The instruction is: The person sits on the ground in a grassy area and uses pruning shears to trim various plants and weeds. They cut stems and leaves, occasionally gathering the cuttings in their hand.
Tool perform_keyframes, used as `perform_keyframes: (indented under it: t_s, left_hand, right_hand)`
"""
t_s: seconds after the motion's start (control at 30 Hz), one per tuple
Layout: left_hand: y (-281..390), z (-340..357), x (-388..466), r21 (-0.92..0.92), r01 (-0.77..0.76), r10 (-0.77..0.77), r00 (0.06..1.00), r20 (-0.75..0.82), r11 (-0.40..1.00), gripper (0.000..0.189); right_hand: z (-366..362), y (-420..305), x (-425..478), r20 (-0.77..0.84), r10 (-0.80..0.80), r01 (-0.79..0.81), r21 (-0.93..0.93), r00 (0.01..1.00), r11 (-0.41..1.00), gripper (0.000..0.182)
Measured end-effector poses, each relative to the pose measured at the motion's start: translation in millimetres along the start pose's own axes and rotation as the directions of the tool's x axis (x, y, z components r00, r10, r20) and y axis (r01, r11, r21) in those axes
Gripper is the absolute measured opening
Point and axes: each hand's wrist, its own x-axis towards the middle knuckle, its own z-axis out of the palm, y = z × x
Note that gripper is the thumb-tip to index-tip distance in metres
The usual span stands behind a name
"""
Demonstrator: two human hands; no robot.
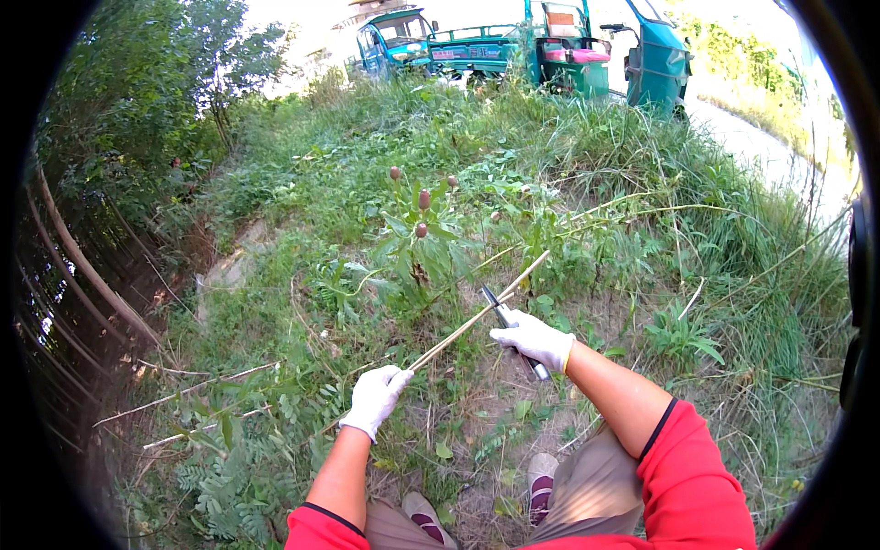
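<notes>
My left hand [375, 401], in a white glove, grips thin pale sticks [462, 332] near their lower end. The sticks slant up to the right and differ in length. A metal hand tool with a dark pointed blade and a silver handle [537, 369], perhaps a folding knife or pruning shears, is held in my gloved right hand [533, 340]. Its blade [490, 297] crosses the sticks near the end of the shorter one; whether it touches them I cannot tell. Just beyond my hands stands a leafy plant with brownish-red buds [424, 200].
Grass and weeds cover the sloping ground around my shoes [542, 481]. Long bent stems [605, 218] lie ahead, and dry twigs [196, 390] at the left. Trees [130, 117] border a drop on the left. Teal cargo tricycles [474, 51] stand by a pale road [742, 134].
</notes>
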Motion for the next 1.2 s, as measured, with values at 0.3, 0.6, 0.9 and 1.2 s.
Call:
perform_keyframes:
  t_s: [0.3, 0.6, 0.9, 1.2]
  left_hand:
    - [-5.7, -2.2, 0.8, 0.031, 0.013, -0.013, 1.0, 0.022, 0.999, 0.039]
    - [-9.0, -1.9, 9.5, -0.032, 0.05, -0.05, 0.999, -0.003, 0.998, 0.04]
    - [-22.0, -4.6, 10.7, -0.088, 0.067, -0.068, 0.998, -0.007, 0.994, 0.042]
    - [-5.2, -4.0, 8.7, 0.02, 0.055, -0.054, 0.997, -0.053, 0.998, 0.04]
  right_hand:
    - [3.7, 6.0, -4.6, -0.118, -0.127, 0.065, -0.429, 0.985, 0.901, 0.039]
    - [5.6, 8.0, -1.5, -0.202, -0.19, 0.118, -0.322, 0.961, 0.939, 0.037]
    - [10.0, 11.0, -7.6, 0.065, -0.029, 0.048, -0.319, 0.997, 0.947, 0.046]
    - [30.6, 0.4, -11.1, 0.111, -0.059, 0.099, -0.402, 0.992, 0.91, 0.048]
